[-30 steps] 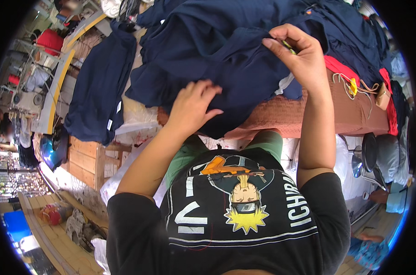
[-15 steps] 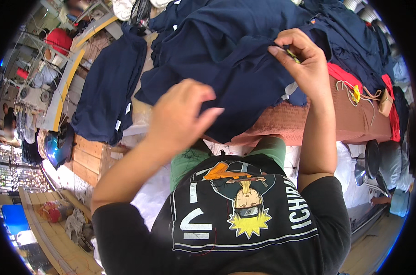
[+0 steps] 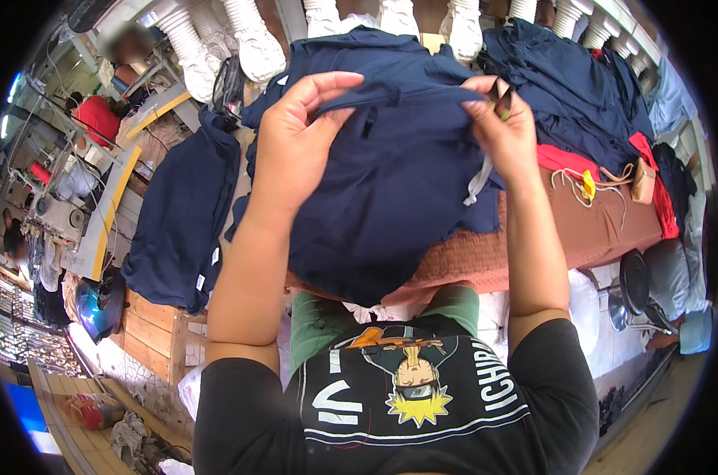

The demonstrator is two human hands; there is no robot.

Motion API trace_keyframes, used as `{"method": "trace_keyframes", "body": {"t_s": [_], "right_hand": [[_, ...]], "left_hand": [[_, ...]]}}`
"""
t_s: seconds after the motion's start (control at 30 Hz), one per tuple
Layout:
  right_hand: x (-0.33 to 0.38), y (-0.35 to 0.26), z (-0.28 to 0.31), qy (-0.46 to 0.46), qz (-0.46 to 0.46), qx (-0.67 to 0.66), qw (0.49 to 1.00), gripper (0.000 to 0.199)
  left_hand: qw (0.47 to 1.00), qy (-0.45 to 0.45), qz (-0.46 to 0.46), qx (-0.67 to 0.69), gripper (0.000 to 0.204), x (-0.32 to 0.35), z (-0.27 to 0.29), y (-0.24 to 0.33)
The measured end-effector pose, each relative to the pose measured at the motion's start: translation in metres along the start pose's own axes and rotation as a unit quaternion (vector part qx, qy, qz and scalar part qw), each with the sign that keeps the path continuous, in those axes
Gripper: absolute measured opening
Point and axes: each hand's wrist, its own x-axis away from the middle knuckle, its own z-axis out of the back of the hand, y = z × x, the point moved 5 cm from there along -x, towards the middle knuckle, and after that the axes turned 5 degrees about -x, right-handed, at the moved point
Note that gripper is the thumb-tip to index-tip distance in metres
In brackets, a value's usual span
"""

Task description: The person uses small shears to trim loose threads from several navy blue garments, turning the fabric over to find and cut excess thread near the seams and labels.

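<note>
A dark navy garment [image 3: 375,182] hangs between my two hands, its upper edge stretched across and its lower part draping over the front of the table. My left hand [image 3: 299,138] grips that edge at the left between thumb and fingers. At the right end my right hand [image 3: 507,138] pinches the same edge. Small thread snips [image 3: 501,101], dark-bladed with a bit of yellow-green, are tucked within the right hand's fingers. A whitish tag or strip [image 3: 477,182] dangles from the cloth beside my right wrist.
The table has a brown quilted cover [image 3: 466,265]. More navy garments [image 3: 568,87] are heaped at the right, another navy pile [image 3: 183,210] at the left. Red cloth with cords [image 3: 568,162] lies right. White ribbed ducts [image 3: 252,39] line the back; a sewing machine [image 3: 58,214] stands far left.
My left hand has moved up and taken hold of the garment's edge. The edge is now spread between both hands. The view has tilted up, showing more of the back.
</note>
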Motion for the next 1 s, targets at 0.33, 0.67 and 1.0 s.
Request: {"method": "trace_keyframes", "body": {"t_s": [0.33,0.67,1.0], "right_hand": [[-0.051,0.001,-0.001,0.012,-0.006,0.065,0.998,0.021],[-0.112,-0.016,0.005,0.044,0.164,0.252,0.953,0.034],[-0.093,-0.087,0.092,-0.032,0.114,0.638,0.761,0.031]], "left_hand": [[0.942,-0.079,0.181,0.273,0.029,0.004,-0.005,-0.044],[0.996,-0.004,0.063,0.062,0.034,-0.027,-0.011,-0.012],[0.822,-0.418,-0.369,0.114,0.041,0.110,-0.084,0.130]]}}
